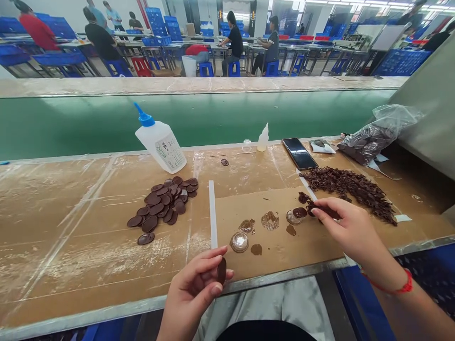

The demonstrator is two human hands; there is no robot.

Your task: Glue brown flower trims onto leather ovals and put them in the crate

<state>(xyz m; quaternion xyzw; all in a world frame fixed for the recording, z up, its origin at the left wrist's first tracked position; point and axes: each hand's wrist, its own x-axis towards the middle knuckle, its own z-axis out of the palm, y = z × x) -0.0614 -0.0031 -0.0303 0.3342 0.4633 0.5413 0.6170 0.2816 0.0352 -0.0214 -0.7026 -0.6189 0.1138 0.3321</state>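
Observation:
My left hand (pixel 194 291) is at the table's front edge, its fingers pinched on a dark brown round disc (pixel 222 270) held on edge. My right hand (pixel 350 227) reaches over the cardboard sheet (pixel 280 251), fingers closed on a small dark brown piece (pixel 325 210) just beside a glue-wet cap (pixel 293 217). A pile of several brown discs (pixel 164 204) lies to the left. A heap of small brown parts (pixel 350 187) lies right of my right hand. A clear round cap (pixel 239 242) rests on the cardboard near brown glue spots (pixel 270 220).
A large white glue bottle with a blue tip (pixel 160 143) leans at the back, a small dropper bottle (pixel 263 138) beyond it. A phone (pixel 299 153) and a plastic bag of brown parts (pixel 377 135) lie at right. A green conveyor (pixel 199 116) runs behind; people sit at far benches.

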